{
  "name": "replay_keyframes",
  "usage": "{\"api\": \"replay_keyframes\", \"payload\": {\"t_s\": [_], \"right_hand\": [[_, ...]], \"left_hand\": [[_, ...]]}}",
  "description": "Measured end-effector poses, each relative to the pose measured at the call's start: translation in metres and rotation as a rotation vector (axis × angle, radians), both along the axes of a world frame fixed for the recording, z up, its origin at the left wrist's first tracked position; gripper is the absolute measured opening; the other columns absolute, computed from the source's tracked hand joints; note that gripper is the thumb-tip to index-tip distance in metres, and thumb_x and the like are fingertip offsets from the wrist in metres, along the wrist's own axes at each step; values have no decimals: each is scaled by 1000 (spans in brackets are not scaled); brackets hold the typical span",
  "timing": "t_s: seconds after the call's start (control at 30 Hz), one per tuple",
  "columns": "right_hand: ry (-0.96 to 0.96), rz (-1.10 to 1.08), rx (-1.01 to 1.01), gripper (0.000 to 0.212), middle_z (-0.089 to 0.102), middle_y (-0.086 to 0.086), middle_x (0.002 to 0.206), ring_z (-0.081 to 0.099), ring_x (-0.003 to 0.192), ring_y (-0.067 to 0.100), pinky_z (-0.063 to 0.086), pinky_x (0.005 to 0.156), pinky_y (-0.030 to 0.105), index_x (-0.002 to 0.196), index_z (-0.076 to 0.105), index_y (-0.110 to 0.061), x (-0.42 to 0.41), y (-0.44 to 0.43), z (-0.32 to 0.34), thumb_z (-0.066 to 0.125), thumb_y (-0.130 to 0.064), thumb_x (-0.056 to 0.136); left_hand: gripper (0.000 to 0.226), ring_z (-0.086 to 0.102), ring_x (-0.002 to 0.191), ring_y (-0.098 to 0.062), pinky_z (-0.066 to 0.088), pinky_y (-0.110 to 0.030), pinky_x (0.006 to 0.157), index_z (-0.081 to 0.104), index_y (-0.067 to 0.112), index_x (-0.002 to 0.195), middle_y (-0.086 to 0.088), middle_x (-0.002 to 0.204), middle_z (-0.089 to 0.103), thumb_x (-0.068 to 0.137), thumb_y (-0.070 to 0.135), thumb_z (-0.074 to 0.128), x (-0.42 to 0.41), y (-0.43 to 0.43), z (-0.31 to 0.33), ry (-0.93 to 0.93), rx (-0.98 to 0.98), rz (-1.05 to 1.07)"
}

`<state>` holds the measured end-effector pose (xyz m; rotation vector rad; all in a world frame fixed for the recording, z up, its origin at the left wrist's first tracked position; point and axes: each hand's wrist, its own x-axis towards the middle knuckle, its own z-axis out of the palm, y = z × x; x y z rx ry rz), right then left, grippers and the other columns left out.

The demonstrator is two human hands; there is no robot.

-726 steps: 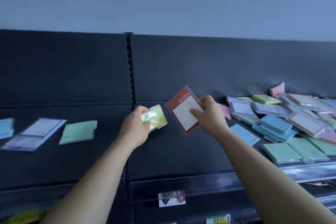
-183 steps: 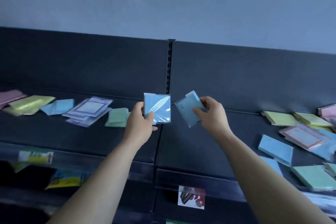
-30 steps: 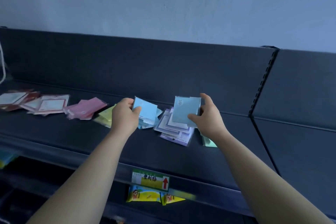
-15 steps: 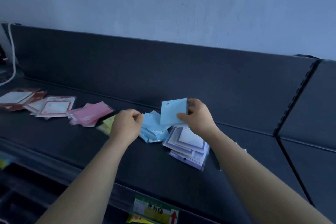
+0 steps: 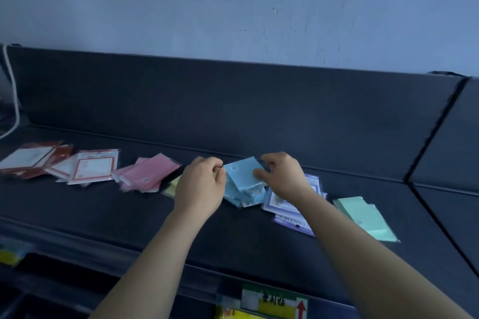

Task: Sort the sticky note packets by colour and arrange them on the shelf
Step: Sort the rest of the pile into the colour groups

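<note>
Blue pkt (image 5: 242, 172) atop blue pile (image 5: 243, 195) on shelf (image 5: 103, 215), btwn yellow pkts (image 5: 172, 186) and purple pkts (image 5: 275, 204). R hand (image 5: 282, 176) pinches its right edge; L hand (image 5: 199, 184) curled at left corner, grip unclear.

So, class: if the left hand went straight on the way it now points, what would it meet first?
Probably the blue packet that the right hand holds; the left hand looks nearly at its edge, though depth is unclear.
</note>
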<state>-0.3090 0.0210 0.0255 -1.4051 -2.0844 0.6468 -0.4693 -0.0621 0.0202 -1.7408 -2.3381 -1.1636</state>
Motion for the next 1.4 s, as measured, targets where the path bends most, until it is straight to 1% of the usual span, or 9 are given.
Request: {"api": "replay_keyframes", "payload": {"t_s": [0.07, 0.1, 0.17, 0.33, 0.63, 0.97, 1.23, 1.33, 1.4], "right_hand": [[-47, -35, 44, 34, 59, 2, 119, 58, 104, 21, 44, 81, 27, 122, 62, -14, 11, -8, 1, 62, -28, 90], [-71, -71, 63, 41, 54, 2, 132, 55, 115, 20, 42, 89, 27, 131, 57, -14, 19, -14, 2, 59, -29, 92], [-118, -123, 126, 43, 51, -1, 139, 50, 124, 18, 39, 95, 27, 136, 52, -16, 37, -26, 4, 54, -30, 95], [-248, -267, 195, 39, 54, 0, 136, 51, 121, 21, 41, 94, 29, 133, 54, -14, 93, -54, 3, 51, -28, 96], [-271, -485, 224, 33, 61, 4, 124, 54, 111, 26, 46, 86, 34, 123, 59, -8, 202, -99, 3, 51, -25, 95], [-363, -547, 220, 41, 54, 1, 138, 50, 125, 22, 33, 104, 28, 134, 54, -15, 376, -124, 5, 53, -27, 95], [-474, -733, 138, 28, 66, 11, 115, 56, 111, 30, 41, 95, 39, 109, 66, -4, 543, -141, -10, 57, -23, 89], [-476, -811, 73, 37, 58, 11, 130, 48, 123, 28, 36, 103, 39, 122, 61, -7, 597, -145, -20, 56, -26, 91], [-507, -851, -1, 46, 46, 9, 143, 39, 133, 26, 30, 109, 38, 136, 49, -12, 627, -147, -28, 50, -33, 95]], "left_hand": [[24, 60, 94, -18, 44, -27, 78, 66, 18, 114, -1, 108, 61, 95, 24, 53, 3, 0, 0, 23, 20, -55], [24, 59, 96, -19, 44, -27, 78, 66, 17, 115, -1, 108, 61, 95, 24, 53, 6, 0, 0, 40, 32, -83], [26, 58, 101, -20, 45, -29, 82, 65, 17, 117, 0, 111, 63, 95, 23, 54, 17, 1, 2, 73, 50, -146], [27, 55, 104, -23, 44, -32, 84, 65, 17, 118, 2, 112, 63, 96, 25, 52, 63, 1, 4, 133, 81, -303], [30, 53, 108, -23, 39, -32, 89, 64, 22, 121, 4, 118, 62, 96, 30, 49, 169, -4, 4, 221, 65, -494], [30, 54, 101, -22, 42, -31, 83, 64, 23, 120, 5, 114, 64, 97, 34, 50, 337, -15, 1, 216, 53, -600], [30, 54, 102, -22, 44, -32, 85, 63, 21, 121, 3, 114, 63, 97, 34, 48, 480, -13, -5, 191, 4, -685], [31, 54, 103, -23, 44, -33, 86, 63, 22, 121, 3, 115, 63, 97, 35, 48, 523, -9, -9, 208, -36, -721], [31, 53, 104, -23, 44, -33, 87, 62, 22, 121, 3, 117, 62, 98, 35, 47, 547, -5, -11, 218, -62, -748]]}}
